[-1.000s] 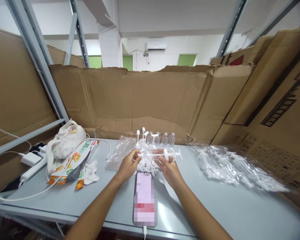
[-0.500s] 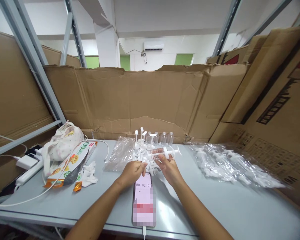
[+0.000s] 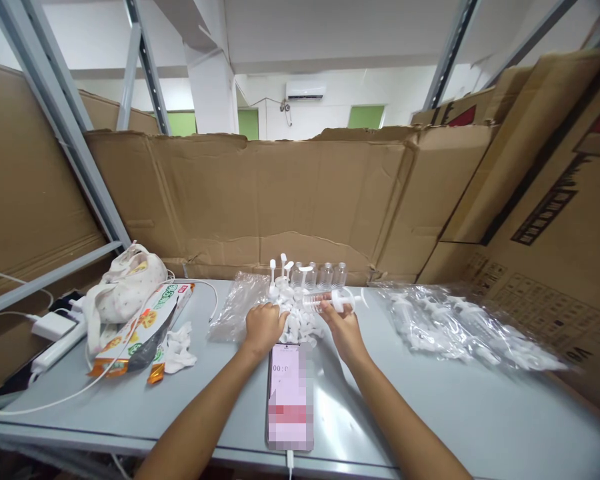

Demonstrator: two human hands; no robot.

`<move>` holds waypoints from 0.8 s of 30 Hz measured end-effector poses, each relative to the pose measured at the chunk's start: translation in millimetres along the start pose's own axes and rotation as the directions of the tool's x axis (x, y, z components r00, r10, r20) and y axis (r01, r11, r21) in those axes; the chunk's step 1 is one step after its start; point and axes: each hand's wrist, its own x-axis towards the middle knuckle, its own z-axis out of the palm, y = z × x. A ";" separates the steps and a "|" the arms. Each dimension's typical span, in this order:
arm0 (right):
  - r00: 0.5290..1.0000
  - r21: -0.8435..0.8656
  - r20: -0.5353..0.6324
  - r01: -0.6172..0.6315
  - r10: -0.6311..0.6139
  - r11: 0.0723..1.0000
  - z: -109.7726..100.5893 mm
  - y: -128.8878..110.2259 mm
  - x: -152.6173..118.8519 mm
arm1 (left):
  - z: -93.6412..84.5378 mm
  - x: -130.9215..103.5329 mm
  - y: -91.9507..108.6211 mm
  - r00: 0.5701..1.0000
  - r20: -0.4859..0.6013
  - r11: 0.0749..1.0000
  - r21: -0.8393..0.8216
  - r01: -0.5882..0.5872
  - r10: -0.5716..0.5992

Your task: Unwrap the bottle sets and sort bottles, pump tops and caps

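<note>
My right hand (image 3: 345,325) grips a clear syringe (image 3: 317,302) with a white plunger end, held almost level above the table with its plunger pointing right. Just left of it, my left hand (image 3: 264,328) is at the edge of a pile of small white plastic parts (image 3: 299,327). Its fingers are curled and the fingertips are hidden, so what they hold cannot be made out. Behind the pile stand several white stick-like pieces (image 3: 273,268) and a row of clear vials (image 3: 339,274).
A crumpled clear bag (image 3: 233,307) lies left of the pile. A phone (image 3: 289,427) with a cable rests in front. Bagged syringes (image 3: 445,327) lie to the right. A snack package (image 3: 140,333), tissue (image 3: 180,350) and cloth bag (image 3: 130,283) sit left. Cardboard (image 3: 280,193) walls the back.
My left hand has moved left and away, off the phone's top, to the left side of the white pile. My right hand and the syringe have shifted slightly right.
</note>
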 end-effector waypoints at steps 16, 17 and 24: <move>0.928 -0.037 0.349 -0.126 0.131 0.991 18.7 1.8 -27.8 | -16.1 -32.0 17.4 0.975 -0.057 0.783 -0.586 -0.207 0.215; 0.935 -0.062 0.336 -0.099 0.114 0.993 18.4 3.2 -28.6 | -14.7 -32.9 17.8 0.973 -0.070 0.812 -0.540 -0.222 0.219; 0.970 -0.324 0.240 0.120 -0.042 0.938 10.4 -0.4 -21.7 | -14.2 -35.8 15.5 0.972 -0.019 0.919 -0.322 -0.226 0.233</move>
